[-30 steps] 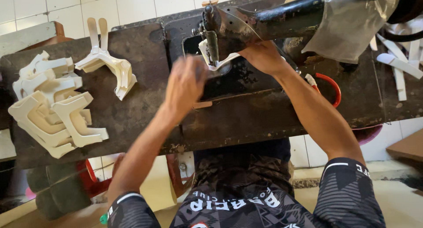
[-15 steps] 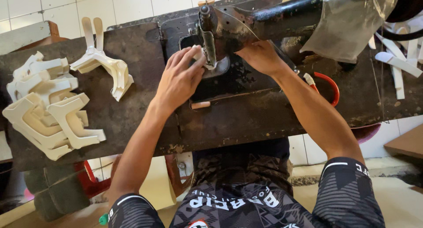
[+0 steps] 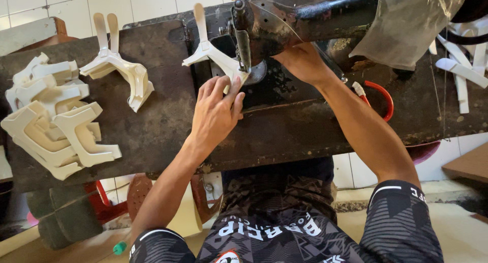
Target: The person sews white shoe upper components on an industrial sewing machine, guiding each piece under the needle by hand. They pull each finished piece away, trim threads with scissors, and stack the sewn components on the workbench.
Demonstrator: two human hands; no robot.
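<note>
Head view: the cream Y-shaped strap piece (image 3: 211, 52) lies under the needle of the black sewing machine (image 3: 305, 19), its long tab pointing away from the person. The left hand (image 3: 216, 110) is nearer, fingers spread flat on its near end; the right hand (image 3: 302, 59) sits behind the machine head, its grip hidden.

- Sewing machine (image 3: 325, 19): on the worktable (image 3: 162, 125), at its rear centre.
- Strap piece (image 3: 211, 52): under the machine's needle, extending left and rearward.
- Left hand (image 3: 216, 115): on the near end of the strap piece.
- Right hand (image 3: 305, 62): under the machine arm, right of the needle.
- Stack of strap pieces (image 3: 51, 125): on the table's left end.
- Second stack (image 3: 119, 72): between them.
</note>
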